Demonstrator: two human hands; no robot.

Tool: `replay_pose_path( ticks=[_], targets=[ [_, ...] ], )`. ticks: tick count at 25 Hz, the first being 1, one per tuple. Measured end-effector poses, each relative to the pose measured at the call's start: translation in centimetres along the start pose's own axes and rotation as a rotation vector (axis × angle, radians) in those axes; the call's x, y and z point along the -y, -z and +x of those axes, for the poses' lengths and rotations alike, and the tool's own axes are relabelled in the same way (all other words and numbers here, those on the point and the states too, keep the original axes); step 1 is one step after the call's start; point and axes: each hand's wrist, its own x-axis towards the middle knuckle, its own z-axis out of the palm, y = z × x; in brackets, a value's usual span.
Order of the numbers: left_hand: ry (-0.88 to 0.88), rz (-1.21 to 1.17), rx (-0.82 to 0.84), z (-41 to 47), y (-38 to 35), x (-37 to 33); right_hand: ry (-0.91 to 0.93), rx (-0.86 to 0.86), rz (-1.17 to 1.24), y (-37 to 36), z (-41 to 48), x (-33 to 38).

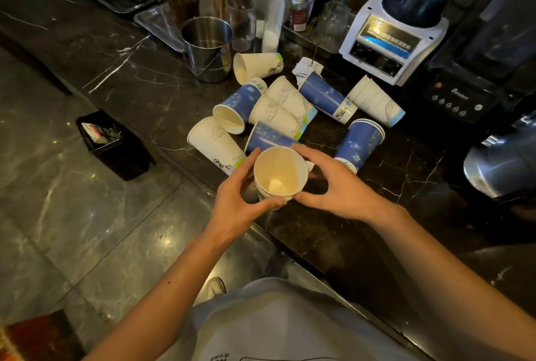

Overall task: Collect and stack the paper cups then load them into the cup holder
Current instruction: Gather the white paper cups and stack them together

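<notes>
A short stack of white paper cups stands upright, mouth up, near the counter's front edge. My left hand curls round its left side and my right hand curls round its right side. Behind the stack lie several loose paper cups on their sides: white ones and blue ones. A nested blue stack and a nested white stack lie to the right. No cup holder is visible.
A steel bucket and glass jars stand behind the cups on the black marble counter. A white blender and a black blender fill the right. A black bin sits on the floor at the left.
</notes>
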Motion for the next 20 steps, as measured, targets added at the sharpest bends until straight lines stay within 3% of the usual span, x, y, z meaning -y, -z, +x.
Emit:
replay_pose_path(
  ticks=[8, 11, 14, 20],
  targets=[
    [-0.04, 0.076, -0.061, -0.7, -0.2, -0.4, -0.049, 0.174, 0.165, 1.0, 1.1, -1.3],
    [-0.035, 0.081, -0.101, -1.4, 0.1, -0.5, -0.037, 0.057, 0.159, 2.3, 3.8, 0.0],
    [-0.029, 0.083, -0.168, -2.5, 0.5, -0.6, -0.029, -0.009, 0.05, 1.4, 8.3, 2.9],
    [0.029, 0.081, -0.3, -3.5, 1.6, -1.1, -0.033, 0.169, -0.256, -4.8, 17.1, 6.3]
  ],
)
